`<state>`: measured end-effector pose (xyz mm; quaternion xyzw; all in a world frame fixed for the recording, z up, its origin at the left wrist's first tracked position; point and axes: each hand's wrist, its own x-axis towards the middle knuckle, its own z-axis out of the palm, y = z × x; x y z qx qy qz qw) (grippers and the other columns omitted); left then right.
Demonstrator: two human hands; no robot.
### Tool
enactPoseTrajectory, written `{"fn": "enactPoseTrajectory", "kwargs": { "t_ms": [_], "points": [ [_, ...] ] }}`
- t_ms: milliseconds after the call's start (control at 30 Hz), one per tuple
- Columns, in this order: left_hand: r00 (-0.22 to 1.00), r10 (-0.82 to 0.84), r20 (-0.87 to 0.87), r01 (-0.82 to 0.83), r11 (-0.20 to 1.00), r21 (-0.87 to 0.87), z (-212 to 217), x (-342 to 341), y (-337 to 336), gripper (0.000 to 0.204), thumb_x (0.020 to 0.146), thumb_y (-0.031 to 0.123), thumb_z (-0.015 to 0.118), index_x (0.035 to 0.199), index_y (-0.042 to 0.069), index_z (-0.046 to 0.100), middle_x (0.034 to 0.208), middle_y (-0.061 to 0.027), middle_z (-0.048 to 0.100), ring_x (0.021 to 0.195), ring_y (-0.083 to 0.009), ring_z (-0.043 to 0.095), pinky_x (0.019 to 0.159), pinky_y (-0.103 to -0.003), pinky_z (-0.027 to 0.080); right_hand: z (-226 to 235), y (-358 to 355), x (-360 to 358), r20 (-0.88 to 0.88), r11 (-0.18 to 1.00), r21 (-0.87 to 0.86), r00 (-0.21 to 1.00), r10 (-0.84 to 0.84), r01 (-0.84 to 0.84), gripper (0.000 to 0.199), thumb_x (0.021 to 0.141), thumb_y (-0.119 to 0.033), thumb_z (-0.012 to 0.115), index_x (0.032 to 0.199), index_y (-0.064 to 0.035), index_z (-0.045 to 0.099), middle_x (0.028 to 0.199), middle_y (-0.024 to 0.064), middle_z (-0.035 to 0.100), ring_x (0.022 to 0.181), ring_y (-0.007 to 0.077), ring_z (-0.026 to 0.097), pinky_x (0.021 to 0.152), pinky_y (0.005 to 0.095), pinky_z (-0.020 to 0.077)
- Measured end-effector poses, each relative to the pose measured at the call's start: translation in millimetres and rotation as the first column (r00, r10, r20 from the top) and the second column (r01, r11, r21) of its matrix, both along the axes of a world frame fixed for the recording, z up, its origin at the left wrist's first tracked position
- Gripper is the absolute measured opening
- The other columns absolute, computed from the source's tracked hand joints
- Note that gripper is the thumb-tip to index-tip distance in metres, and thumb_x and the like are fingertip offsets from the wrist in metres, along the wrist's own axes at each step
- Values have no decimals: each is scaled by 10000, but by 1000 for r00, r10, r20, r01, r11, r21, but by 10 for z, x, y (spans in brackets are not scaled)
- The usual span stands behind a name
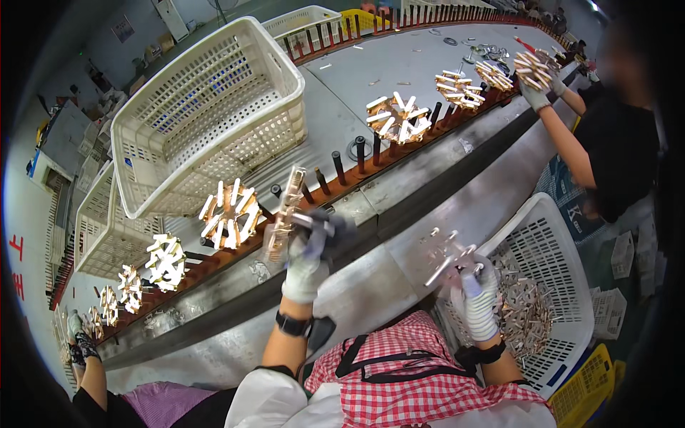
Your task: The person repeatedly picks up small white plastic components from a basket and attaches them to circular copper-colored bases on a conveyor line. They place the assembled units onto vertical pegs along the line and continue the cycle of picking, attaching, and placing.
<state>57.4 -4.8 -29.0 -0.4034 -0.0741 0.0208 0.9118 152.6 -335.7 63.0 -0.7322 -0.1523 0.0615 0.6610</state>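
Note:
My left hand (305, 274), in a pale glove, is closed at a round copper-coloured rack (284, 217) with light rods, which stands nearly edge-on. A dark blurred part (337, 230) sticks out by its fingers; motion smears exactly where they grip. My right hand (477, 303), in a striped white glove, is closed on several shiny metal rods (451, 260), held over the near edge of a white perforated basket (564, 274). A heap of similar metal parts (526, 310) lies in that basket. Another rack with rods (230, 214) is just left of my left hand.
Dark upright posts (361, 155) line a rail along the grey table (342, 71), several bearing similar racks (398, 118). A large white basket (292, 118) stands on the far side. One co-worker's gloved hand (534, 96) handles a rack at right; another's (74, 324) is at far left.

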Motion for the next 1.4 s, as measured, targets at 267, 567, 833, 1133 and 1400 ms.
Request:
{"fn": "enactPoseTrajectory", "kwargs": {
  "t_ms": [267, 567, 833, 1133, 1400],
  "points": [
    [333, 454, 827, 924, -331, -190, -802, 824, 1003, 557, 789, 284, 743, 1246, 23, 563, 1252, -150, 592, 1211, -336, 514, 1071, -499, 356, 417, 242, 136, 700, 736, -677, 292, 652, -20, 310, 691, -216, 721, 968, -113, 629, 1063, 83, 630, 943, 281, 640, 736, 395, 517],
    [517, 719, 464, 852, -382, -358, -1029, 818, 1326, 573, 885, 204, 601, 1392, -5, 439, 1324, -210, 553, 1259, -378, 493, 1092, -483, 340, 688, -47, 839, 681, 695, -716, 154, 716, -71, 317, 714, -168, 658, 1024, -111, 621, 1119, 94, 615, 998, 278, 636, 738, 357, 548],
    [444, 873, -203, 775, -261, 575, -165, 870, -179, 624, 964, 426, 544, 1424, 31, 396, 1421, -175, 459, 1250, -301, 499, 1026, -435, 427, 682, -272, 1471, 705, 706, -696, 64, 707, -133, 287, 739, -171, 663, 1017, -112, 624, 1113, 88, 630, 1025, 288, 629, 729, 372, 568],
    [880, 389, -272, 392, -273, 878, 1019, 1677, -1475, 546, 934, 128, 576, 1434, 34, 380, 1269, -97, 562, 1121, -148, 559, 914, -281, 501, 474, -328, 1896, 710, 711, -696, 47, 702, -103, 333, 782, -249, 678, 1087, -131, 617, 1242, 85, 592, 1164, 252, 563, 964, 407, 475],
    [872, 442, -208, 443, -535, 720, 972, 2362, -1883, 422, 946, 180, 564, 1326, 18, 477, 1162, -112, 602, 1042, -187, 607, 897, -317, 492, 297, -586, 2108, -477, 947, 149, 818, 322, -285, 646, 944, -470, 568, 1373, -1, 453, 1174, 76, 597, 1054, 143, 564, 902, 273, 479]
  ]
}}
